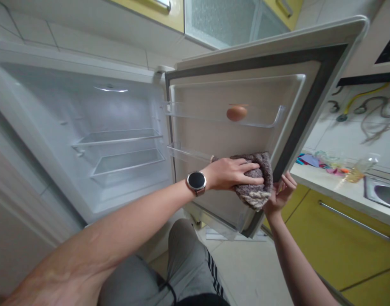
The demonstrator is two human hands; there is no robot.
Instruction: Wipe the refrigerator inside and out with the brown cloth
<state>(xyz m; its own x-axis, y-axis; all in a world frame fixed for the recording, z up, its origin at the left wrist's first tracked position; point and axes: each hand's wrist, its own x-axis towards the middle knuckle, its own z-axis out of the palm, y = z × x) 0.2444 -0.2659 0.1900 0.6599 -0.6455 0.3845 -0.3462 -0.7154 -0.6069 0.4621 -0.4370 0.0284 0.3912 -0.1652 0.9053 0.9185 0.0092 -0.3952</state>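
My left hand, a watch on its wrist, presses a grey-brown cloth against the inside of the open fridge door, fingers closed over the fabric. The cloth sits by the door's lower shelf, near the dark rubber seal. My right hand holds the outer edge of the door just right of the cloth, fingers curled round it. A single brown egg lies on the upper door shelf above my hands.
The fridge interior on the left has bare glass shelves. At right, a yellow cabinet carries a white counter with a bottle, colourful small items and a sink. Utensils hang on the tiled wall. My knee is below.
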